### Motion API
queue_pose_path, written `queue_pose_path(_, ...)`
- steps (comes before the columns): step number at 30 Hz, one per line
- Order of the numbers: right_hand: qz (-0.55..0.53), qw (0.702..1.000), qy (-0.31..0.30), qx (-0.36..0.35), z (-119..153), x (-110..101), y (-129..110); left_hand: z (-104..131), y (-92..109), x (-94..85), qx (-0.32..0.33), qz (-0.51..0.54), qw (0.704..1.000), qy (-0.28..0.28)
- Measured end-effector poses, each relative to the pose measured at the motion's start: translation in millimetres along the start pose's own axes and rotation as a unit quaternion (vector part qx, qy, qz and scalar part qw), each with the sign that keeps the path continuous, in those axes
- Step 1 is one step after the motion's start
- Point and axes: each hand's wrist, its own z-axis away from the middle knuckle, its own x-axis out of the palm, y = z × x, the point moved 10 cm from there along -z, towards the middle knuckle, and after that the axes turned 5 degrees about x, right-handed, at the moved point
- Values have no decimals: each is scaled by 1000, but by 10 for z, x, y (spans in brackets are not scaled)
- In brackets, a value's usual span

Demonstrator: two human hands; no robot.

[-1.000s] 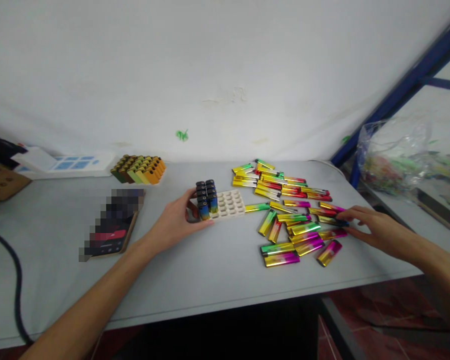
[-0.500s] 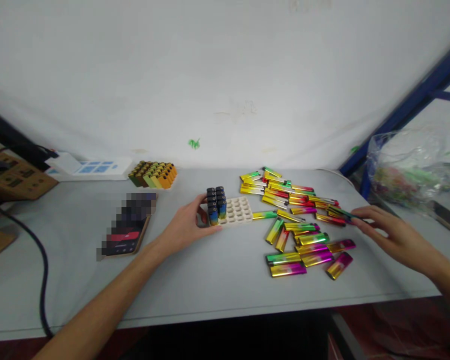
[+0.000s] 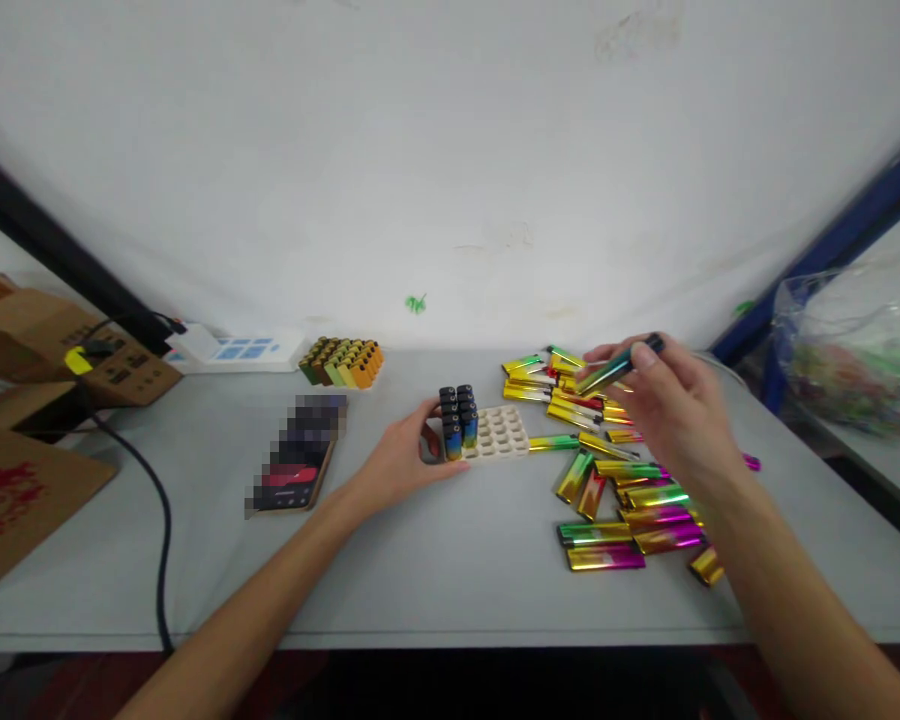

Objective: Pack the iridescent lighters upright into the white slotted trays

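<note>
My left hand [image 3: 405,456] grips the left end of a white tray [image 3: 506,432] with rows of holes. Several black-topped blue lighters [image 3: 460,420] stand upright in the tray's left columns, and its other visible holes hold nothing. Raised over the pile, my right hand [image 3: 671,395] pinches a dark green and yellow lighter [image 3: 616,370], tilted with its dark end at the thumb. Loose shiny lighters [image 3: 600,558] in yellow, green, red and purple lie scattered right of the tray, partly hidden by my right hand and forearm.
A second tray of yellow and green lighters [image 3: 343,362] stands at the back left, beside a white power strip [image 3: 251,352]. A phone [image 3: 296,460] lies left of my left hand. Cardboard boxes [image 3: 30,490] and a black cable [image 3: 166,530] are far left; a clear plastic bag [image 3: 855,350] is far right.
My right hand has lifted the dark lighter from the pile's right side and moved left and up with it. The view has shifted slightly; my left hand still holds the tray.
</note>
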Motion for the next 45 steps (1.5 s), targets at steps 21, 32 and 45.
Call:
queue_pose_path(21, 7, 983, -104, 154, 295, 990, 814, -4, 9, 1, 15, -6, 1000, 4)
queue_pose_path(32, 166, 979, -89, 75, 341, 948, 810, 3, 19, -2, 5, -5, 1000, 3)
queue_pose_path(45, 306, 942, -97, -98, 314, 1019, 440, 4, 41, -1, 27, 4, 1000, 3)
